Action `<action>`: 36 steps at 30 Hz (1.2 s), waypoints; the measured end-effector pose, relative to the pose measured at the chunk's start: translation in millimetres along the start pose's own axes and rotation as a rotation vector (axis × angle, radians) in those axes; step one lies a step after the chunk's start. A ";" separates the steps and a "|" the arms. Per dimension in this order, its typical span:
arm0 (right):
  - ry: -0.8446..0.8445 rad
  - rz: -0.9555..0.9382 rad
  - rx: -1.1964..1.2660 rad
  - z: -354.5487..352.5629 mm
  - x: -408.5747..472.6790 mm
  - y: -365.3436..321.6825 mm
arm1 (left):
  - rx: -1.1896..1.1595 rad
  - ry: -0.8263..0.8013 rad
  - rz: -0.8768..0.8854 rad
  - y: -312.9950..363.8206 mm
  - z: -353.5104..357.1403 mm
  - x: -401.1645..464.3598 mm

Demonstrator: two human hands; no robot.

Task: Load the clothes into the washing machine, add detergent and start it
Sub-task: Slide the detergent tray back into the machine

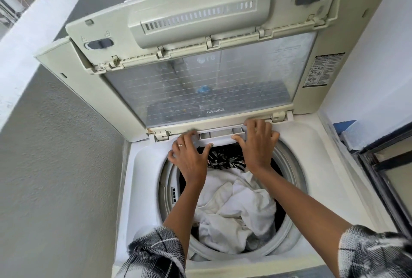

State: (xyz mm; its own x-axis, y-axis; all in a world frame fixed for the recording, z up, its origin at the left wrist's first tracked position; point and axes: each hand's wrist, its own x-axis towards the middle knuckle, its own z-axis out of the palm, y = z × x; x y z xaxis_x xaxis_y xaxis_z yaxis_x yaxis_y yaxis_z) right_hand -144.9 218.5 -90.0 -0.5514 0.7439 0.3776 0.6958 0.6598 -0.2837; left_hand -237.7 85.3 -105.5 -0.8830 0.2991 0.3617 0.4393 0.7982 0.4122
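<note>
Head view looks down into a top-loading washing machine [142, 188], and nearest the camera two checked sleeves [153, 253] reach forward over its opening. Between the forearms, the drum [292, 166] already holds the clothes [236, 208]: a rumpled white heap in the near and middle part, with a dark leaf-patterned garment [225, 160] at the far side. Loading therefore looks largely done, judging by how full the drum is.

Farther on, both hands work at the detergent drawer [219, 137], a white tray along the far rim of the opening, just below the lid hinge. The left hand [191, 157], wearing a ring, has its fingers spread over the drawer's left end, with the thumb against its front edge. The right hand [258, 144] lies on the right end, fingers curled over the top and thumb under the front lip. Placing one hand at each end probably keeps the long, narrow tray square as it slides; whether it is being pulled out or pushed in cannot be told. No detergent container is in sight.

Beyond the hands, the folding lid [200, 81] stands propped upright, keeping the whole opening free for both arms. To the right sits a dark window frame [383, 166].
</note>
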 end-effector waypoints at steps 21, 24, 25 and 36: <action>0.043 -0.275 -0.122 7.7 21.1 10.7 | 0.088 0.044 0.310 -1.7 18.6 17.6; 0.080 -0.273 -0.110 9.2 23.2 10.2 | 0.091 0.076 0.317 -0.6 19.4 17.9; 0.088 -0.284 -0.118 9.8 23.1 10.7 | 0.094 0.079 0.326 -0.9 19.5 17.9; -0.014 -0.211 -0.136 -0.1 13.7 5.4 | 0.138 0.039 0.365 -2.8 11.9 16.9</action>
State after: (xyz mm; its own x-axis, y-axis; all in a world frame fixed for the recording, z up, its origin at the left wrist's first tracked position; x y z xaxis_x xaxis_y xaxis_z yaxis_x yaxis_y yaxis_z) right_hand -148.7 232.3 -86.2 -0.6965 0.5932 0.4037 0.6198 0.7809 -0.0779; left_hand -255.9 94.4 -110.5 -0.6646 0.5589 0.4960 0.6947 0.7066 0.1346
